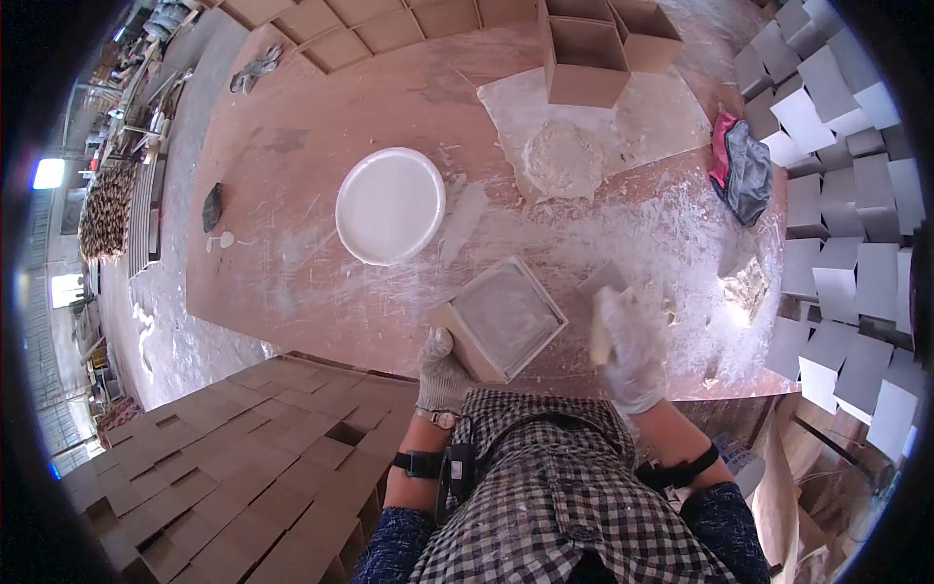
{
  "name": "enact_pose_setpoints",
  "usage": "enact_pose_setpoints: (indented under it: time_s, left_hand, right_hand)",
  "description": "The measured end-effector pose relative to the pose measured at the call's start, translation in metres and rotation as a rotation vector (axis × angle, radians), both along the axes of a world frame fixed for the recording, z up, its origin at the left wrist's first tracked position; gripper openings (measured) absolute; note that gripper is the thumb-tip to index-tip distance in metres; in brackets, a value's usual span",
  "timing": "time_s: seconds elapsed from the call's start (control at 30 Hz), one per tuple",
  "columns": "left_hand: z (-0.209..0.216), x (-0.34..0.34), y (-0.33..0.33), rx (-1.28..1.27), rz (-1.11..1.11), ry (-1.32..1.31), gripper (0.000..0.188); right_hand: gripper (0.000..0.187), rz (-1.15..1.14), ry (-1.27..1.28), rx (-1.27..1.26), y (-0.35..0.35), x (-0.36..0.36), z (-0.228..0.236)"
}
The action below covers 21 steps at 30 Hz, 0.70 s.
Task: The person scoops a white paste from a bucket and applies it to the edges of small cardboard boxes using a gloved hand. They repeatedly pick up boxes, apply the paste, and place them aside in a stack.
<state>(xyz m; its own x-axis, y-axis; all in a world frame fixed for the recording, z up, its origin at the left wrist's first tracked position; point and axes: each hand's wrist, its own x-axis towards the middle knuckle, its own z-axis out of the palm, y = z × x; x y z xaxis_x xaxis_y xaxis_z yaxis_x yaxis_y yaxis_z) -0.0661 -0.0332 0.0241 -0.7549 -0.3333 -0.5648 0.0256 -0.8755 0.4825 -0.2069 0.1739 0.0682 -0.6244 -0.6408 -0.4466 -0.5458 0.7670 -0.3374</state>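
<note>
Clasping brown box [508,319] by its side, left grip [441,375] | clutching blurred tool [600,341], right grip [634,352] | probably light, stiff, slick on coated face | best held by brown sides

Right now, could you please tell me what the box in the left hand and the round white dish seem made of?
The box looks like matte cardboard, given its plain brown side, with a greyish top. The round white dish is probably smooth plastic, judging by its even rim.

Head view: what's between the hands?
The head view shows the cardboard box, gripped by the left hand, then a strip of tabletop before the right hand.
</note>
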Motion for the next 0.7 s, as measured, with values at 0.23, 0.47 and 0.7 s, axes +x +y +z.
enact_pose_setpoints:
  time_s: [0.23, 0.47, 0.7]
  left_hand:
    - [-0.003, -0.004, 0.004, 0.087, 0.019, 0.086, 0.080]
    - [0.018, -0.012, 0.005, 0.010, 0.009, 0.051, 0.077]
    - [-0.011, 0.002, 0.000, -0.050, -0.043, 0.077, 0.082]
  right_hand:
    - [0.052, 0.171, 0.144, -0.787, -0.019, 0.062, 0.002]
    - [0.041, 0.640, 0.324, -0.788, -0.040, 0.060, 0.054]
    - [0.049, 0.177, 0.158, -0.830, -0.026, 0.033, 0.047]
